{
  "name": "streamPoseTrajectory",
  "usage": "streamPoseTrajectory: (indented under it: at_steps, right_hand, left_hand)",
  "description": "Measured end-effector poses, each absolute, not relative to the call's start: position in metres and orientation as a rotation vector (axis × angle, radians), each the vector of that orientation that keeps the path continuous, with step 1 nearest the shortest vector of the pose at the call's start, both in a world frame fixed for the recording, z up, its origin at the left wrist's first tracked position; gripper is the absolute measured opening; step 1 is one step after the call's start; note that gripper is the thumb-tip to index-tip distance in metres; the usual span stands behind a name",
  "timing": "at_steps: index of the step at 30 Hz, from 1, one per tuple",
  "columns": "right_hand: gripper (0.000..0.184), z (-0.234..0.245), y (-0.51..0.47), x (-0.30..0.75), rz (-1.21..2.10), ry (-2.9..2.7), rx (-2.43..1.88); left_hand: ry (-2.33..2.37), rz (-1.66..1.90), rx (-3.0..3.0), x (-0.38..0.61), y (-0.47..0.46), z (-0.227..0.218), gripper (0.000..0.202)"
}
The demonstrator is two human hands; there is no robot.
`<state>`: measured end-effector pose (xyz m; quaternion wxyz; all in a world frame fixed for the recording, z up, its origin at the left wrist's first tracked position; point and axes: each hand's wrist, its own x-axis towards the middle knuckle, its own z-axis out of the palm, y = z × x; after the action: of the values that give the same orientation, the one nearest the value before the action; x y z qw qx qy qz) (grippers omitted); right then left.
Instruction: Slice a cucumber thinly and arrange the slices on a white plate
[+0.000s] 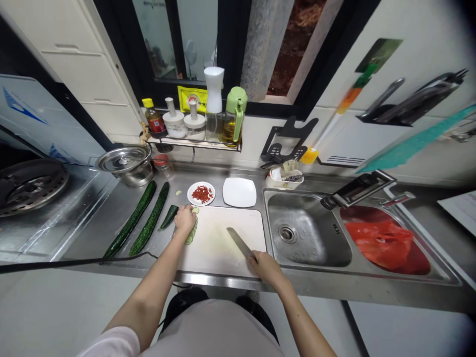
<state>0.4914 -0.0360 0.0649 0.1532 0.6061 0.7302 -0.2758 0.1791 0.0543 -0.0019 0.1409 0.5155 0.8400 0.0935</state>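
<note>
Our left hand (pixel 185 218) clasps the sliced cucumber (pixel 192 233), lying lengthwise away from us; our right hand (pixel 267 266) grasps the knife (pixel 239 242), apart rightward.

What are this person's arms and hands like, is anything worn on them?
The left hand and right hand are bare: no gloves, no watch or rings visible. Both forearms are uncovered; a pale short sleeve shows on the left upper arm.
</note>
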Motion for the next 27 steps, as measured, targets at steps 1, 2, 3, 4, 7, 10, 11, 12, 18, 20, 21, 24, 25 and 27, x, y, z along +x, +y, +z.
streamPoseTrajectory:
  at_steps: [1,2,3,4,7,10,11,12,18,20,21,24,25,27]
  right_hand:
    - [0.029,0.065,-0.036,0.492,-0.791,2.092,1.739]
    - [0.029,0.064,-0.036,0.492,-0.792,2.090,1.740]
    - [0.029,0.065,-0.036,0.492,-0.794,2.089,1.741]
    - [0.029,0.065,-0.035,0.492,-0.797,2.091,1.742]
    - [0.031,0.067,-0.035,0.492,-0.810,2.101,1.747]
    - [0.031,0.069,-0.034,0.490,-0.807,2.084,1.750]
    - [0.032,0.069,-0.034,0.490,-0.801,2.081,1.751]
    - [0.032,0.069,-0.034,0.489,-0.793,2.082,1.751]
    - [0.033,0.071,-0.037,0.482,-0.722,2.119,1.748]
    - [0.033,0.072,-0.040,0.477,-0.688,2.139,1.729]
    - [0.033,0.073,-0.041,0.475,-0.676,2.151,1.711]
    - [0.034,0.073,-0.046,0.467,-0.663,2.181,1.661]
    - [0.035,0.072,-0.048,0.466,-0.664,2.186,1.650]
    - [0.035,0.070,-0.050,0.463,-0.669,2.191,1.636]
  left_hand:
    - [2.424,0.296,1.477,0.179,0.055,-0.001,0.026]
    - [2.417,0.322,1.464,0.179,0.056,0.000,0.023]
    - [2.405,0.345,1.451,0.179,0.056,0.001,0.020]
    - [2.391,0.370,1.440,0.180,0.057,0.003,0.018]
    - [2.342,0.452,1.399,0.185,0.054,0.008,0.016]
    - [2.200,0.498,1.370,0.199,0.046,0.009,0.017]
    - [2.126,0.493,1.368,0.206,0.043,0.008,0.018]
    - [2.052,0.483,1.370,0.213,0.039,0.006,0.019]
    - [1.862,0.366,1.464,0.244,0.021,-0.003,0.018]
    - [1.886,0.334,1.523,0.245,0.020,-0.002,0.018]
    - [1.912,0.320,1.551,0.244,0.020,-0.001,0.019]
    - [2.014,0.271,1.604,0.238,0.020,0.001,0.022]
    - [2.037,0.253,1.611,0.237,0.020,0.002,0.022]
    - [2.048,0.218,1.622,0.236,0.020,0.002,0.021]
